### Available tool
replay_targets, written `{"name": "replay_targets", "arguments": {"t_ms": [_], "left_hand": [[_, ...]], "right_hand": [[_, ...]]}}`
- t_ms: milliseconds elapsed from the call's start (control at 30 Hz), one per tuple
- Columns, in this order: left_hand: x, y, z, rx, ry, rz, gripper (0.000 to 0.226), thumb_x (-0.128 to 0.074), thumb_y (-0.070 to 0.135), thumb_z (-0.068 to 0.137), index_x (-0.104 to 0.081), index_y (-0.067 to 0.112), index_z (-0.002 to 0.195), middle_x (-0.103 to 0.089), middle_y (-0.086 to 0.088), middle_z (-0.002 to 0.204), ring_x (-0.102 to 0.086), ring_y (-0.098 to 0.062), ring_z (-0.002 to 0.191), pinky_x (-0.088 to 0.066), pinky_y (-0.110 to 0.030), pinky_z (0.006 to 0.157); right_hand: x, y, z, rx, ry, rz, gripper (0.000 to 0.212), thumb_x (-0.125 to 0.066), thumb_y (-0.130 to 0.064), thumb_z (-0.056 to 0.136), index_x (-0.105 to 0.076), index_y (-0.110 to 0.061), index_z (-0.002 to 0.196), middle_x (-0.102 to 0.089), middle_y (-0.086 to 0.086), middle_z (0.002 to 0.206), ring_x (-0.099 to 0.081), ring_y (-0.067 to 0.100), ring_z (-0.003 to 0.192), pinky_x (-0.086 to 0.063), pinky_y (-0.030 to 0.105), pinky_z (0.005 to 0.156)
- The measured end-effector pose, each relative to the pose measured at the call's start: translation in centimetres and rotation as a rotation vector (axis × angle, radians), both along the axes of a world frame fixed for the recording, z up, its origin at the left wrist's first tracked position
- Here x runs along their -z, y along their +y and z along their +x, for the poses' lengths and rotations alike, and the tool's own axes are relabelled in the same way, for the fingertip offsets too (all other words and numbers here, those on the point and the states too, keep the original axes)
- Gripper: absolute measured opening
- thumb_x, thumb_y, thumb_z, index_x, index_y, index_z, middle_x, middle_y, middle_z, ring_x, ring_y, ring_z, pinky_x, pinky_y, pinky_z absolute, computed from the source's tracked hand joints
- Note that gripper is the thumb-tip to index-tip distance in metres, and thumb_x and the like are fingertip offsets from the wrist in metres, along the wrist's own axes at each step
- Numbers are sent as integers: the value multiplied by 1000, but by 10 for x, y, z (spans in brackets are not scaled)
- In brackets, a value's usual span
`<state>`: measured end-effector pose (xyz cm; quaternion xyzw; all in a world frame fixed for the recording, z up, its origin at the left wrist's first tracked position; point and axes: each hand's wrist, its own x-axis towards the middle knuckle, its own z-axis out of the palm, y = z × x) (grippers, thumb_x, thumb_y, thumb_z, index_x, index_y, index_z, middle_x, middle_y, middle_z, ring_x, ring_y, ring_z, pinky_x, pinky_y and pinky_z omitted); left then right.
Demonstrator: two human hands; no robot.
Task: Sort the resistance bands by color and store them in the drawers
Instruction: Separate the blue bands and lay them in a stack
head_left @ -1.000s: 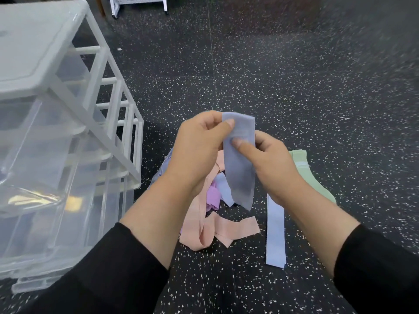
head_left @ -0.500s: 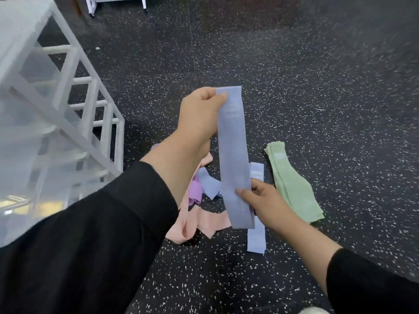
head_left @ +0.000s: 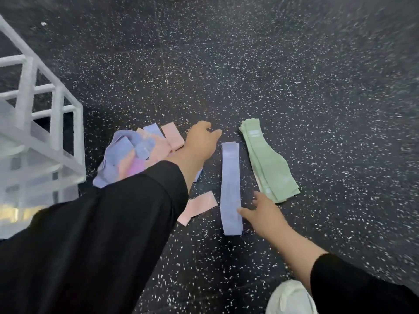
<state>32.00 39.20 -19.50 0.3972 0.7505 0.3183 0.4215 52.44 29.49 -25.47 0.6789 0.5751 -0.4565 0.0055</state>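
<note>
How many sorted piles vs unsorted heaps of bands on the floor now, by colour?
Green pile, sorted: 1
Blue pile, sorted, right hand touching its edge: 1
Mixed pink, blue and purple heap, unsorted, by the left hand: 1
Total: 3 groups. Bands per group cannot be counted.

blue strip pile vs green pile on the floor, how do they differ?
The blue strip pile is lavender-blue; the green pile is pale green. The blue one is narrow with nearly flush edges; the green one is wider, its layers fanned out at the near end. The right hand touches the blue pile's near edge; nothing touches the green. Both lie flat on the speckled floor, roughly parallel, side by side.
</note>
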Motion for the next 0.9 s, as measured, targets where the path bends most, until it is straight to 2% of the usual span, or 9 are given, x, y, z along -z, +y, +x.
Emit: {"name": "replay_targets", "arguments": {"t_ms": [67,167,233,300,400,500,600,700,900], "left_hand": [[21,-32,-5,68,148,-4,36,-58,26,102,-60,12,135,-68,-6,124,-64,-27,109,-47,-28,84],[57,-98,-16,235,347,-79,22,-51,24,102,-68,17,114,-70,-1,98,-65,-24,91,-43,-28,71],[78,-135,-25,361,533,-71,22,-49,23,99,-69,18,107,-69,-1,104,-65,-26,97,-49,-35,77],[92,-157,-32,466,664,-54,27,-47,25,99,-70,17,112,-65,-1,115,-63,-28,107,-51,-41,86],[98,-163,-38,510,737,3,27,-47,26,99,-70,18,111,-63,0,116,-61,-26,107,-49,-42,88],[96,-149,-45,491,780,45,27,-49,25,94,-67,21,113,-62,3,113,-60,-24,104,-43,-39,83],[97,-136,-52,502,787,-1,41,-50,26,92,-56,28,133,-57,3,119,-54,-24,113,-42,-41,88],[105,-128,-60,625,849,-94,53,-49,25,92,-44,30,144,-53,-2,127,-50,-28,120,-38,-45,92],[115,-124,-63,697,875,-172,37,-46,27,95,-56,20,129,-51,-3,136,-47,-29,123,-34,-46,95]], "right_hand": [[3,-2,5,-268,-160,145,67,-61,-42,98,-36,-18,155,-42,5,154,-50,22,133,-44,34,108],[11,-2,4,-478,-199,232,47,-51,-40,104,-50,-20,147,-47,1,147,-48,20,130,-43,35,108],[12,1,-4,-520,-185,275,43,-49,-38,105,-53,-20,144,-50,-1,144,-50,20,128,-44,34,107],[10,6,-17,-537,-125,307,40,-49,-35,105,-56,-20,141,-52,-2,143,-52,20,127,-44,33,106],[13,8,-41,-588,-55,310,39,-49,-34,105,-54,-22,142,-51,-6,145,-50,17,130,-43,35,107],[22,10,-63,-613,-3,274,45,-44,-33,107,-44,-26,151,-39,-9,158,-38,14,144,-35,37,117],[28,16,-83,-632,31,257,51,-40,-31,107,-33,-28,157,-32,-7,164,-30,15,149,-32,42,119],[32,30,-96,-645,-9,250,56,-39,-27,108,-22,-28,161,-24,-5,167,-24,19,151,-33,46,118],[39,63,-105,-760,-209,282,66,-37,-10,105,-7,-28,162,-7,-5,170,-19,26,151,-37,53,107]]}}
